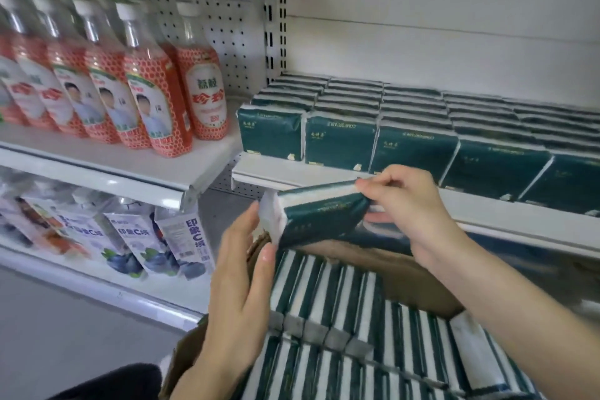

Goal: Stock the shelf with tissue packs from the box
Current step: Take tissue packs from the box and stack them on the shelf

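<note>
A dark green tissue pack [319, 212] with white sides hangs tilted above the cardboard box [418, 282]. My right hand [406, 204] pinches its right end, thumb below and fingers on top. My left hand [242, 273] touches its left end with straight fingers. The box below holds several rows of the same packs [334, 299], standing on edge. On the white shelf [519, 214] just beyond, several rows of matching packs [415, 126] stand lined up to the front edge.
To the left, a shelf [107, 159] carries red-labelled bottles [152, 87]. Below it stand white cartons with blueberry pictures [185, 243]. A perforated upright [274, 9] divides the two shelf bays. Grey floor lies at the lower left.
</note>
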The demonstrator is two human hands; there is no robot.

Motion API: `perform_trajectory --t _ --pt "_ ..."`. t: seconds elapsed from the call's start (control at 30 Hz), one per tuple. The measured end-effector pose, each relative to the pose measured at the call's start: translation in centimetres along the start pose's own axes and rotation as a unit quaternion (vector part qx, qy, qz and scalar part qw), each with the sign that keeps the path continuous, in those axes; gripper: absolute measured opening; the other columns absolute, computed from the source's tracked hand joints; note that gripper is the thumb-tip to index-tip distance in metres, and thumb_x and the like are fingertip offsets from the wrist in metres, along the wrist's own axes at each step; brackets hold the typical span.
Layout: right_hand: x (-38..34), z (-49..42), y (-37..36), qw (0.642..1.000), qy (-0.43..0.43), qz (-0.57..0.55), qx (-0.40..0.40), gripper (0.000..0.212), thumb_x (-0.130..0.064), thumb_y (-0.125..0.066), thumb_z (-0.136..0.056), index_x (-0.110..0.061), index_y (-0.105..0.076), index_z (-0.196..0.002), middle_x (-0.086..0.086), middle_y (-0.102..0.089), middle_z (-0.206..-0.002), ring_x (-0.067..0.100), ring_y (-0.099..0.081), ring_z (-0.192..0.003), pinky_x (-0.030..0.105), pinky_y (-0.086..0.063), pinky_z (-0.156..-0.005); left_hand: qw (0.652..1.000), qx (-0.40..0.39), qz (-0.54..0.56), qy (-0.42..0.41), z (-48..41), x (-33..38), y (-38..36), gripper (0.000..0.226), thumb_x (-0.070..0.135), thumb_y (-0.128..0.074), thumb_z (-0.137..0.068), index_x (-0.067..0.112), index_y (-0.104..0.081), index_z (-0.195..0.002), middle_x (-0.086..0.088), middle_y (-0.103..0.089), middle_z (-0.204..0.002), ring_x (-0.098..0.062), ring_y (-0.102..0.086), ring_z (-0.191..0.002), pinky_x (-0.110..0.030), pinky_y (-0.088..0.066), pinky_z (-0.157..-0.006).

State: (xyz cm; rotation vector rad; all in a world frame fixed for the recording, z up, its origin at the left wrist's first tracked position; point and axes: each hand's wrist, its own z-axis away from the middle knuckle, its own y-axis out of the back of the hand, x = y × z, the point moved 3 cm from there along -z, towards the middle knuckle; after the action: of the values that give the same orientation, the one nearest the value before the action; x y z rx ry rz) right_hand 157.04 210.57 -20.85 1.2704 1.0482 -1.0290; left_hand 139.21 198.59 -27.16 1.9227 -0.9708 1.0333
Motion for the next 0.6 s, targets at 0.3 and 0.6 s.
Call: perform_trajectory --t 0.3,0.6 --pt "-2.4 -2.4 -7.0 0.982 0.186 -0.015 0.009 0.021 -0.024 -0.076 -0.079 -0.016 -0.060 -0.089 -0.004 -0.065 -0.086 0.003 -0.062 -0.081 0.017 -0.053 -0.070 0.996 -0.010 0.093 0.007 -9.3 -1.6 2.1 0.048 0.044 -0.039 -0.101 0.035 -0.032 -0.147 0.031 -0.040 -0.143 0.013 -0.032 -0.133 -0.008 -0.030 -0.105" --pt "0.2 -6.2 -11.2 0.944 0.290 0.136 0.077 0.054 -0.014 -0.084 -0.071 -0.032 -0.037 -0.092 -0.006 -0.047 -0.097 0.009 -0.056 -0.075 0.021 -0.049 -0.064 0.988 -0.042 0.113 0.100 -13.9 -4.6 2.5 0.042 0.052 -0.036 -0.090 0.049 -0.038 -0.132 0.053 -0.043 -0.113 0.038 -0.033 -0.104 0.009 -0.026 -0.085"
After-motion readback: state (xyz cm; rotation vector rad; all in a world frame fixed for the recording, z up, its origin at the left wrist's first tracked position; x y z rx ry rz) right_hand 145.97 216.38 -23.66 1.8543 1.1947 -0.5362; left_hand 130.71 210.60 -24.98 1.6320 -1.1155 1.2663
